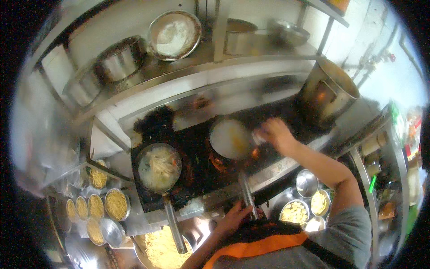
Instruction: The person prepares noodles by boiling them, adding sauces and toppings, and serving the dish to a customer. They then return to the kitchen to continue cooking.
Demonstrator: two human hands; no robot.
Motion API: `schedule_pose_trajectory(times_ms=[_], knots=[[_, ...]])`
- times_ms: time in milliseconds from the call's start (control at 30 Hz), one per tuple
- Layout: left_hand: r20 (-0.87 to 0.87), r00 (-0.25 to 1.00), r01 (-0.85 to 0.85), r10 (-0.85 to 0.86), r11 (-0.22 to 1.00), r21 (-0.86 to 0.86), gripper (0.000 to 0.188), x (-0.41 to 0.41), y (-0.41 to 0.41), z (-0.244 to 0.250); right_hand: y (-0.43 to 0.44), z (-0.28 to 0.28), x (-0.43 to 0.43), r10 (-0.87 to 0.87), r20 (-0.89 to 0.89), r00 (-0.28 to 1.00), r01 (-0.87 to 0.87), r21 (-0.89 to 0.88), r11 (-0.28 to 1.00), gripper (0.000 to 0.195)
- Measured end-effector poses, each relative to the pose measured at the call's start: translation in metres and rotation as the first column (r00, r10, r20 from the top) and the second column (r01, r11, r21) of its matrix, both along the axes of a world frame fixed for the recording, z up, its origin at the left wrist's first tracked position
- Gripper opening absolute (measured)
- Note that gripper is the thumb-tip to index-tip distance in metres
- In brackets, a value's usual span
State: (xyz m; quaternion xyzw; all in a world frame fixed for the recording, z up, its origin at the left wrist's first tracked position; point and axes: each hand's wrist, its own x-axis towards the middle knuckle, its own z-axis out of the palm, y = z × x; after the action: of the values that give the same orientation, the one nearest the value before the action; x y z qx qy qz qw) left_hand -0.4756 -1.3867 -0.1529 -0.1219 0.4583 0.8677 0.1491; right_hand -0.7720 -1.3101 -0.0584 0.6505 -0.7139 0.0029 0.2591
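Observation:
A pan [230, 138] with cloudy liquid and a yellowish streak sits on the stove, flames showing beneath its near rim. My left hand [238, 212] is at the end of its long metal handle [247, 193]; whether the fingers grip it is unclear. My right hand [277, 132] is raised just right of that pan, blurred, its fingers bunched near something pale [258, 137] that I cannot make out. To the left, a second pan [159, 168] holds noodles in liquid, its handle [174, 225] pointing towards me.
A tall metal pot [327, 92] stands at the stove's right end. Bowls of noodles [116, 204] are at left, a large bowl of noodles [164, 247] below. Bowls of pale cut food [294, 212] lie under my right arm. A shelf [188, 69] behind the stove holds pots.

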Motion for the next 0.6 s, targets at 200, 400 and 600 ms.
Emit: schedule_pose_trajectory(times_ms=[200,400,600], knots=[[0.018,1.0,-0.015,0.015,1.0,-0.012,0.041,0.0,0.0,0.001,-0.001,0.003,-0.001,-0.011,0.04,0.999,0.012,-0.023,1.0,0.041],[-0.028,1.0,-0.007,0.004,0.99,-0.137,0.042,-0.002,-0.002,0.005,0.0,-0.001,-0.003,-0.04,0.027,0.999,0.04,-0.023,0.999,0.041],[-0.062,0.998,0.013,-0.026,0.98,-0.2,0.043,-0.002,-0.004,0.012,0.009,-0.006,0.002,-0.084,0.05,0.995,0.086,-0.04,0.995,0.04]])
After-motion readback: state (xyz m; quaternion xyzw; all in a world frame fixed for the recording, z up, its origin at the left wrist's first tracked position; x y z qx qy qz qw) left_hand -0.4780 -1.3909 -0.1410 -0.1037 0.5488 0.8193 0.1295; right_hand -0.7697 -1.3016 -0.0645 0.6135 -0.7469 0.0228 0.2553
